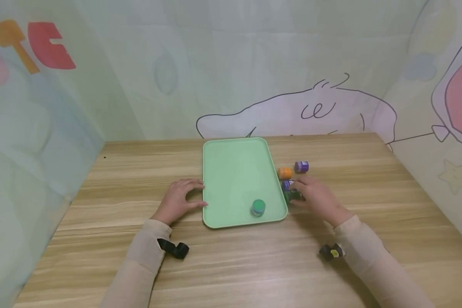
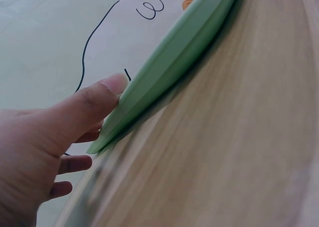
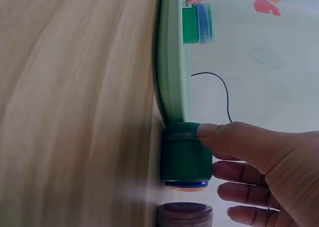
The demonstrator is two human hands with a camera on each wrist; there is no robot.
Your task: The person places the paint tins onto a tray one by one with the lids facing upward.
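My left hand point(image 1: 179, 199) lies at the left edge of the light green tray point(image 1: 235, 171), its fingertips at the rim. In the left wrist view its thumb point(image 2: 115, 83) touches that rim and the other fingers are spread. Just right of the tray, my right hand point(image 1: 317, 197) holds a green jar point(image 3: 185, 157) lying on its side, the thumb point(image 3: 214, 132) on it near one end. A purple jar point(image 1: 287, 185) lies beside it, partly covered by the fingers. Another green-topped jar point(image 1: 258, 207) stands upright on the tray, near its front right corner.
An orange jar point(image 1: 285, 173) and a second purple jar point(image 1: 302, 166) lie farther back, right of the tray. The wooden table point(image 1: 238, 265) meets a wall covered with cartoon-printed cloth point(image 1: 231, 77) at its back edge.
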